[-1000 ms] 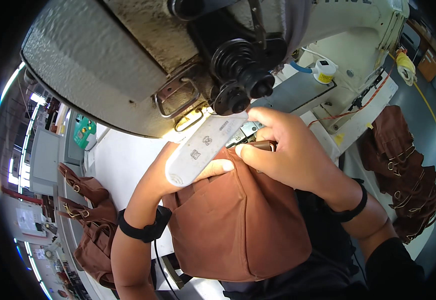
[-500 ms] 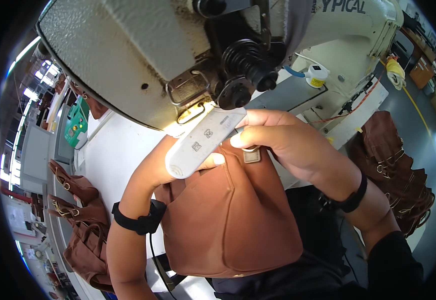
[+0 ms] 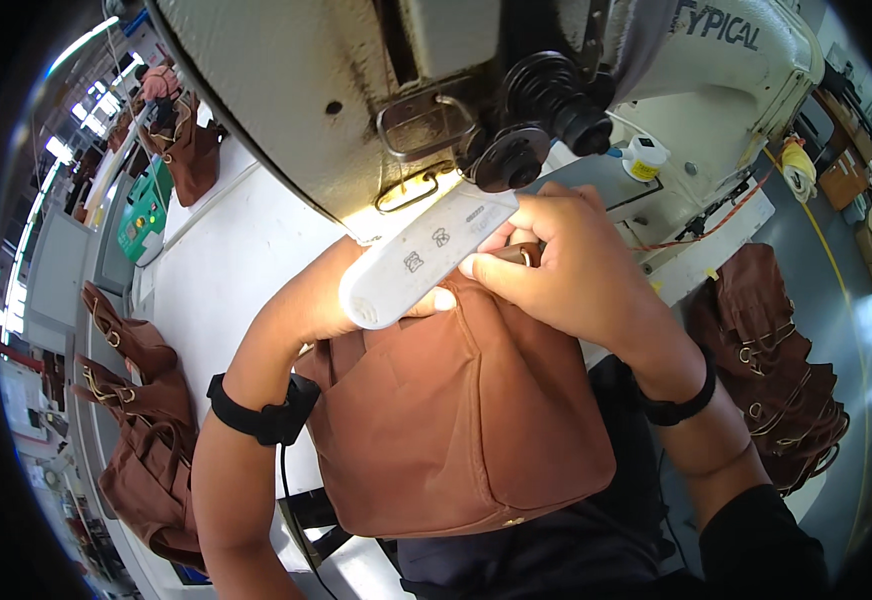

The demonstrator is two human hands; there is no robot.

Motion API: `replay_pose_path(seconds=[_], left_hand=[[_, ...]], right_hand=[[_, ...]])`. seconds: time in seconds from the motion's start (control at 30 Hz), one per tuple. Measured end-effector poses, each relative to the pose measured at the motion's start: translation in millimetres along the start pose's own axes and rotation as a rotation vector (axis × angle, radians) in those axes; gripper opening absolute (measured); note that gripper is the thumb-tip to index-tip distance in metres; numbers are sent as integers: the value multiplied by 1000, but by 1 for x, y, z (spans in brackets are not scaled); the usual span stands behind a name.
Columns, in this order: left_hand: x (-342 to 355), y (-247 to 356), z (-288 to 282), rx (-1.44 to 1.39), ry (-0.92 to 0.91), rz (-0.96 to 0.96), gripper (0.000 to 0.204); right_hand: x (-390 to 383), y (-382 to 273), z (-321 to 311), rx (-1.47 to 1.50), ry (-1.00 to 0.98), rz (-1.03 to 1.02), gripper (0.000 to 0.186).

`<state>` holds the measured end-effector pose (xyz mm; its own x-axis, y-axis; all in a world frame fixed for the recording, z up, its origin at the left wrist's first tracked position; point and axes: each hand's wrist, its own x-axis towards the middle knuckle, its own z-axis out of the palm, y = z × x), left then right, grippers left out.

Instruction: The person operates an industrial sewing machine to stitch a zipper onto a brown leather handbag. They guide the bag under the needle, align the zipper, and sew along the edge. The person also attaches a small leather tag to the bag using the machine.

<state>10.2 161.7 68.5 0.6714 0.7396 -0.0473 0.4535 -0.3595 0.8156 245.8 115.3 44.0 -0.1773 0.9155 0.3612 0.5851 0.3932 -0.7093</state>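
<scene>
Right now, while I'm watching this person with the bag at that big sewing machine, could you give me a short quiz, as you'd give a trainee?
1. Multiple choice: what colour is the bag at the person's hands?
A: white
B: green
C: brown

2. True or false: nothing is worn on either of the person's forearms.

3. Fill in the blank: the green box is on the person's ____ side.

Key:
1. C, brown.
2. False: each forearm has a black band around it.
3. Left.
</scene>
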Motion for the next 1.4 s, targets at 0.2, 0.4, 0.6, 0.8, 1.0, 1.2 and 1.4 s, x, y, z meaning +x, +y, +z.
replay_pose_path(seconds=[0.2, 0.4, 0.6, 0.8, 1.0, 1.2, 1.4], left_hand=[[4, 0, -3, -68, -41, -121, 84], [5, -16, -6, 52, 23, 46, 94], [8, -11, -8, 14, -18, -61, 100], [11, -9, -10, -6, -34, -100, 96], [7, -6, -13, 10, -49, -165, 92], [12, -10, -13, 178, -50, -14, 96], [10, 9, -18, 302, -104, -90, 64]], right_hand=[[5, -5, -3, 83, -55, 99, 20], [8, -7, -3, 78, -55, 113, 20], [11, -10, -6, 80, -78, 159, 21], [10, -6, 0, 117, -34, 154, 19], [12, -7, 1, 86, -36, 148, 16], [11, -1, 2, 72, -6, 139, 19], [13, -8, 0, 71, -48, 155, 19]])
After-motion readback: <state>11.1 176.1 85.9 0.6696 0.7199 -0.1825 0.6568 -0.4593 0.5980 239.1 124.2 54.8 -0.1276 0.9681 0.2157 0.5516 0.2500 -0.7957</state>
